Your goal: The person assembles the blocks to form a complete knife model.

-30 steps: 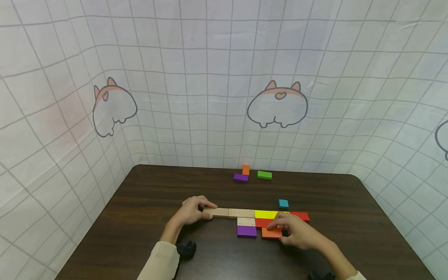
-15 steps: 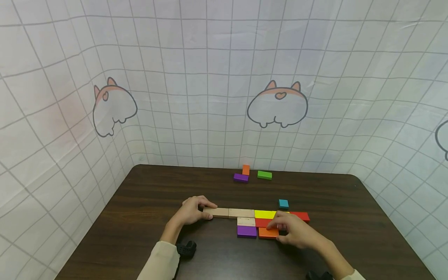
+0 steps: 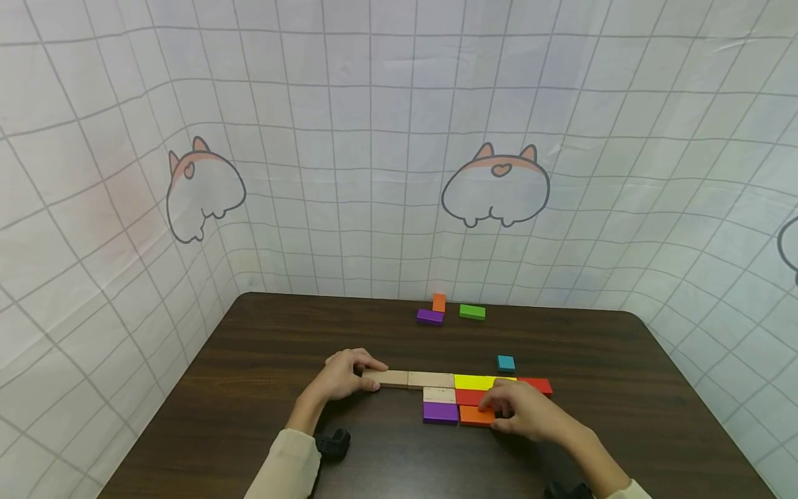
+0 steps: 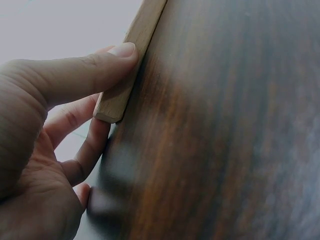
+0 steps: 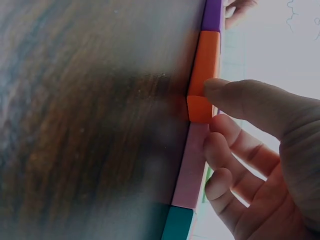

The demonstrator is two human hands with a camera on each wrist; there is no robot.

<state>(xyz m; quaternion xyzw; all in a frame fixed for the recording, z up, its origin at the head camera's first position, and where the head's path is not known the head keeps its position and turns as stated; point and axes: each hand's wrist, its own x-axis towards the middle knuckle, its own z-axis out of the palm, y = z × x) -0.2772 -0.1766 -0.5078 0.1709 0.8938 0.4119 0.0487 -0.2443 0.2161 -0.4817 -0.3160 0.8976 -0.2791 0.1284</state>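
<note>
In the head view, several flat wooden blocks form rows on the table. My left hand [image 3: 346, 374] pinches the left end of a plain wooden block [image 3: 389, 378], its thumb lying along the near side [image 4: 120, 92]. A second plain block [image 3: 430, 380], a yellow block [image 3: 476, 382] and a red block [image 3: 535, 386] carry that row rightward. My right hand [image 3: 524, 409] pinches an orange block [image 3: 475, 416], which sits just right of a purple block [image 3: 440, 414]. In the right wrist view its thumb presses the orange block's near side; a pink-looking block [image 5: 191, 167] and a teal one [image 5: 177, 223] follow.
Behind the rows lies a small blue block [image 3: 506, 364]. An orange block [image 3: 439, 303], a purple block [image 3: 430, 317] and a green block [image 3: 472, 312] lie near the back edge of the dark table [image 3: 299, 326]. A white gridded curtain [image 3: 349, 173] surrounds it.
My right hand has slid the orange block left, narrowing its gap to the purple block. The left hand stays at the plain block's end.
</note>
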